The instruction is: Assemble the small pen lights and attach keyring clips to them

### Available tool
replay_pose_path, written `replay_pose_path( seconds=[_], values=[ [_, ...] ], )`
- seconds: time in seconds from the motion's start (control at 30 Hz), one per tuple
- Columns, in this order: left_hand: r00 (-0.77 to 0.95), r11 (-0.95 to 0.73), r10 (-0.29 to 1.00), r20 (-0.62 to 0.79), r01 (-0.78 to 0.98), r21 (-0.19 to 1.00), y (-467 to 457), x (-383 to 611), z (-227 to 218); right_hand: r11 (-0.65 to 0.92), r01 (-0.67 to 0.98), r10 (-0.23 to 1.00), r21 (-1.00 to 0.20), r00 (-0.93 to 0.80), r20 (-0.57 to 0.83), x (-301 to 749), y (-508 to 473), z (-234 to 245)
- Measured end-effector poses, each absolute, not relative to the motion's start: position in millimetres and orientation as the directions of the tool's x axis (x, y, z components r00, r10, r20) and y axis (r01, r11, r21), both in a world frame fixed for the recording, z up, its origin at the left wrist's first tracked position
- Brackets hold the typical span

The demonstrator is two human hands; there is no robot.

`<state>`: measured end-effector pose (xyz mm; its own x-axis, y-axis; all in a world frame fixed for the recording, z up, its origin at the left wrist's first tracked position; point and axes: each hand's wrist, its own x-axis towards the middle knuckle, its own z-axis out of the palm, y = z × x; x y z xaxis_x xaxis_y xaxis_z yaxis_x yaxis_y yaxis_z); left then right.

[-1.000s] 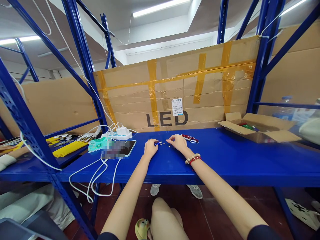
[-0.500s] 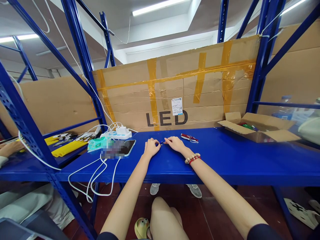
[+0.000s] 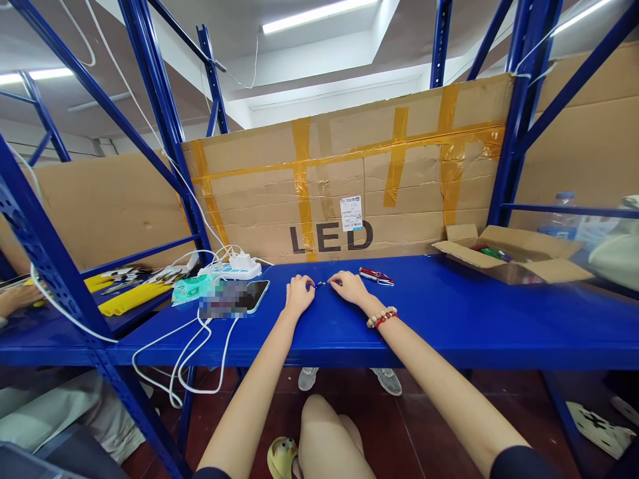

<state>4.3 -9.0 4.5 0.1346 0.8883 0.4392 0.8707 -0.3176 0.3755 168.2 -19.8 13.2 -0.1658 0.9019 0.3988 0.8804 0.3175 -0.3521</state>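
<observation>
My left hand [image 3: 300, 293] rests on the blue tabletop with its fingers curled together around a small dark blue piece [image 3: 318, 285], too small to name for sure. A pale, shiny bit shows at that piece's end, in the narrow gap between the hands. Opposite it, my right hand [image 3: 348, 287] has thumb and forefinger pinched; whatever is between those tips is too tiny to tell. A beaded bracelet [image 3: 382, 317] circles the right wrist. Just beyond the right hand lie slim red pen-like items [image 3: 376, 276] with silvery parts.
To the left, a phone [image 3: 257, 296], a green packet [image 3: 190, 291] and a white power strip [image 3: 240, 266] sit among looping cables. An open cardboard box [image 3: 514, 254] stands at the right. A tall cardboard panel [image 3: 329, 193] closes the back. Another person's hand [image 3: 20, 299] shows far left.
The hands have drawn slightly apart, and more of the small blue piece with its shiny end shows between them. The view has shifted a little.
</observation>
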Motion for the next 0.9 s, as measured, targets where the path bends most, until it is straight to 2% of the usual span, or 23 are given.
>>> replay_pose_path(
  seconds=[0.17, 0.23, 0.47, 0.53, 0.7, 0.8, 0.9],
  values=[
    [0.112, -0.293, 0.889, 0.444, 0.884, 0.364, -11, 4, 5, -0.007, 0.901, 0.824, -0.434, 0.251, 0.508, 183, -19, 15],
    [0.096, -0.283, 0.887, 0.452, 0.886, 0.367, -11, 3, 5, -0.096, 0.900, 0.799, -0.425, 0.324, 0.507, 187, -18, 13],
    [0.104, -0.294, 0.883, 0.457, 0.882, 0.369, -12, 3, 5, -0.240, 0.902, 0.841, -0.360, 0.378, 0.386, 188, -19, 8],
    [0.105, -0.291, 0.885, 0.454, 0.885, 0.364, -12, 3, 6, -0.237, 0.907, 0.859, -0.347, 0.363, 0.362, 188, -20, 9],
    [0.099, -0.257, 0.902, 0.420, 0.906, 0.337, -11, 3, 5, -0.217, 0.915, 0.840, -0.341, 0.353, 0.412, 190, -18, 10],
    [0.125, -0.260, 0.912, 0.391, 0.913, 0.314, -11, 3, 4, -0.270, 0.898, 0.846, -0.346, 0.393, 0.361, 191, -17, 9],
    [0.152, -0.280, 0.912, 0.381, 0.910, 0.305, -11, 2, 5, -0.258, 0.906, 0.859, -0.336, 0.375, 0.350, 191, -15, 8]
  ],
)
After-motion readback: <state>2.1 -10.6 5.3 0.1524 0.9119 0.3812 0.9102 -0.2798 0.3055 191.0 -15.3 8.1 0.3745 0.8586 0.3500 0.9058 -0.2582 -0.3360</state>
